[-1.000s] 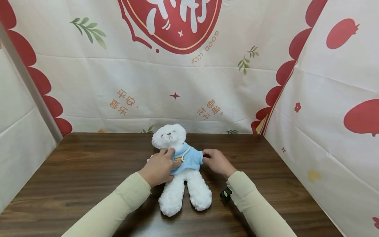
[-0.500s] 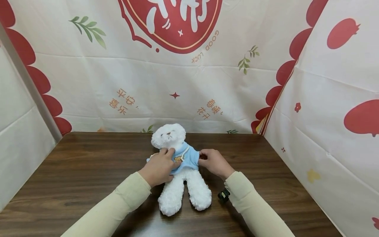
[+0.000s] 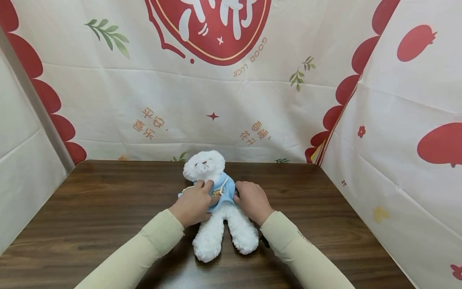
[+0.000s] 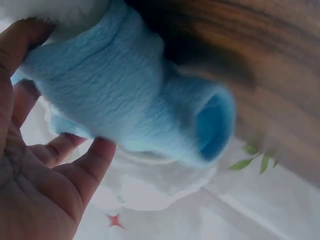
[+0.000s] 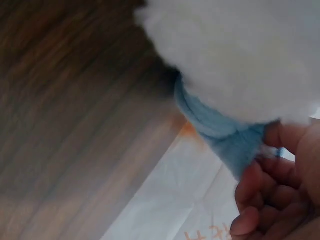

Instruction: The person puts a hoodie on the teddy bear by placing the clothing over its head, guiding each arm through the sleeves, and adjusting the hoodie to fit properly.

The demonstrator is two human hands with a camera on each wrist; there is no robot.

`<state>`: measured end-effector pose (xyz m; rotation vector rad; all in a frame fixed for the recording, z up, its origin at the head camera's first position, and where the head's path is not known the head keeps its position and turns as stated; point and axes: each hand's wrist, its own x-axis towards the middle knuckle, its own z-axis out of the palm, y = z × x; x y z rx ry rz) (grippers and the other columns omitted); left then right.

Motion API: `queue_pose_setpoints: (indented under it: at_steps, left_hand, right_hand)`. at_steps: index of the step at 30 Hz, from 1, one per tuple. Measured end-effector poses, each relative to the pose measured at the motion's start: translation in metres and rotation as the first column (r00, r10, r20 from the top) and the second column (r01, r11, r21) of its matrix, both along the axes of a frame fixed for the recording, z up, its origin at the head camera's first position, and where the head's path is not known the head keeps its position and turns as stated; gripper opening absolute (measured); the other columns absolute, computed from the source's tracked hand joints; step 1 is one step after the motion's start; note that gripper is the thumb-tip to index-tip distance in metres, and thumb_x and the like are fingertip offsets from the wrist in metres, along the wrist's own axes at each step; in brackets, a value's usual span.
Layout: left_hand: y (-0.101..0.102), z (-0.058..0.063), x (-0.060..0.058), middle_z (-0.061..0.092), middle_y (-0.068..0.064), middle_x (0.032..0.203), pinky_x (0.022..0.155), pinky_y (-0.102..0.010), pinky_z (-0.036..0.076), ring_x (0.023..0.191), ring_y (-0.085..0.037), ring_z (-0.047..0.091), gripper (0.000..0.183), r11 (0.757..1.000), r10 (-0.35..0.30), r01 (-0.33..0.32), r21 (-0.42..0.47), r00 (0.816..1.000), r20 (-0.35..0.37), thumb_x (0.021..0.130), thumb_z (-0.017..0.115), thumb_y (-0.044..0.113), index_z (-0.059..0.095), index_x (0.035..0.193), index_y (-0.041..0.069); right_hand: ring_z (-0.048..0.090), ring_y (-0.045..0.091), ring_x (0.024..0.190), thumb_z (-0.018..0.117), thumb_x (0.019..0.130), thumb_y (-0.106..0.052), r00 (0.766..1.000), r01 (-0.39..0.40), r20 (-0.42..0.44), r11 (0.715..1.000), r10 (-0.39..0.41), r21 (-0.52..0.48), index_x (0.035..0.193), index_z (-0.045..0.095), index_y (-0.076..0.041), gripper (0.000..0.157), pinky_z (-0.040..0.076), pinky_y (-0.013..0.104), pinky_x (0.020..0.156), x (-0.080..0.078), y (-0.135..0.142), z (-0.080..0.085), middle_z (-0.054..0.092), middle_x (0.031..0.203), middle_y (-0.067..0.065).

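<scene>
A white plush teddy bear (image 3: pixel 207 241) in a light blue sweater (image 3: pixel 227 192) lies face up on the wooden table, its head toward the back. My left hand (image 3: pixel 192 204) holds the bear by its clothed torso, fingers over the chest and thumb near the hem. In the left wrist view a sweater sleeve (image 4: pixel 200 125) sticks out with a hollow opening. On the bear's other side my right hand (image 3: pixel 252 200) pinches the sweater's side or sleeve between thumb and curled fingers. That sleeve is mostly hidden by the hand. White fur shows between the fingertips (image 5: pixel 250 182) in the right wrist view.
The brown wooden table (image 3: pixel 108 208) extends around the bear. A printed white cloth (image 3: pixel 231 104) hangs behind it, with more cloth at both sides. A small dark object (image 3: pixel 265 241) shows beneath the right wrist.
My right hand has moved left, toward the bear's body, and the sleeve that stuck out there has drawn in with it. The left hand stays in place.
</scene>
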<state>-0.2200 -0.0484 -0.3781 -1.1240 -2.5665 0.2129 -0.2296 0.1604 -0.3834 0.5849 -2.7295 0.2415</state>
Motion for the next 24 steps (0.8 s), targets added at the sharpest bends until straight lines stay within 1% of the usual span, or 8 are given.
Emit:
queue_pose_setpoints:
  at_steps: [3,5,11,16,18,20,22,24]
  left_hand:
    - [0.0,-0.001,0.001,0.03,-0.011,0.146,0.044,-0.029,0.042,0.09,-0.033,0.05,0.048,1.0,-0.015,0.015,0.004,1.0,-0.006,0.074,0.072,0.046,0.066,0.117,0.025]
    - [0.001,-0.001,0.001,0.024,-0.006,0.15,0.044,-0.029,0.041,0.09,-0.036,0.051,0.045,1.0,-0.031,0.031,-0.004,0.999,-0.013,0.075,0.072,0.044,0.067,0.115,0.024]
    - [-0.001,-0.001,0.002,0.032,0.0,0.146,0.055,-0.035,0.049,0.093,-0.042,0.053,0.042,0.998,-0.044,0.043,-0.056,0.999,-0.018,0.078,0.07,0.041,0.066,0.115,0.022]
    - [-0.004,-0.001,0.002,0.031,-0.001,0.147,0.051,-0.032,0.046,0.089,-0.036,0.051,0.049,0.998,-0.038,0.038,-0.05,0.999,-0.002,0.078,0.069,0.043,0.062,0.122,0.024]
    - [-0.007,-0.002,0.002,0.03,-0.002,0.148,0.051,-0.032,0.045,0.089,-0.034,0.049,0.051,0.999,-0.045,0.045,-0.024,0.999,0.02,0.078,0.07,0.044,0.061,0.123,0.023]
    - [-0.011,-0.002,0.001,0.028,-0.003,0.148,0.053,-0.033,0.047,0.095,-0.036,0.049,0.052,0.998,-0.056,0.054,0.022,0.997,0.061,0.078,0.069,0.043,0.059,0.125,0.023]
    - [-0.015,-0.003,-0.001,0.027,-0.003,0.149,0.059,-0.036,0.05,0.103,-0.038,0.048,0.05,0.995,-0.062,0.052,0.087,0.991,0.115,0.081,0.066,0.044,0.058,0.126,0.023]
    - [-0.015,-0.003,-0.002,0.028,-0.002,0.148,0.068,-0.04,0.051,0.111,-0.039,0.046,0.042,0.984,-0.058,0.027,0.175,0.983,0.174,0.087,0.057,0.042,0.059,0.126,0.024]
  right_hand:
    - [0.034,0.01,0.046,0.064,0.085,-0.012,1.0,-0.016,-0.024,1.0,0.016,-0.001,0.065,0.047,-0.015,0.027,0.029,0.025,0.046,-0.001,-0.002,-0.001,0.037,0.054,-0.004]
    - [0.032,0.01,0.046,0.063,0.086,-0.011,0.998,-0.043,-0.042,0.999,0.043,-0.011,0.063,0.044,-0.016,0.03,0.027,0.024,0.046,-0.001,-0.002,-0.003,0.035,0.054,-0.004]
    - [0.029,0.006,0.046,0.061,0.086,-0.008,0.995,-0.103,-0.007,0.989,0.103,-0.107,0.063,0.042,-0.017,0.032,0.028,0.021,0.045,-0.005,0.007,-0.005,0.035,0.053,-0.005]
    - [0.029,0.003,0.044,0.059,0.082,-0.003,0.989,-0.149,0.0,0.978,0.15,-0.148,0.061,0.04,-0.019,0.032,0.028,0.02,0.043,-0.016,0.023,0.0,0.033,0.05,-0.008]
    - [0.028,0.003,0.043,0.058,0.081,-0.002,0.985,-0.166,0.02,0.97,0.172,-0.176,0.061,0.041,-0.018,0.031,0.027,0.02,0.043,-0.019,0.028,0.004,0.033,0.049,-0.007]
    - [0.029,0.003,0.043,0.056,0.082,-0.001,0.98,-0.17,0.064,0.962,0.187,-0.213,0.063,0.042,-0.017,0.028,0.028,0.021,0.043,-0.022,0.031,0.007,0.034,0.05,-0.006]
    - [0.031,0.004,0.043,0.054,0.083,-0.001,0.975,-0.162,0.112,0.955,0.194,-0.248,0.065,0.043,-0.016,0.026,0.029,0.022,0.043,-0.023,0.035,0.008,0.036,0.05,-0.004]
    - [0.033,0.004,0.043,0.054,0.084,-0.002,0.97,-0.153,0.146,0.952,0.196,-0.265,0.067,0.045,-0.017,0.025,0.031,0.022,0.043,-0.025,0.037,0.006,0.039,0.052,-0.004]
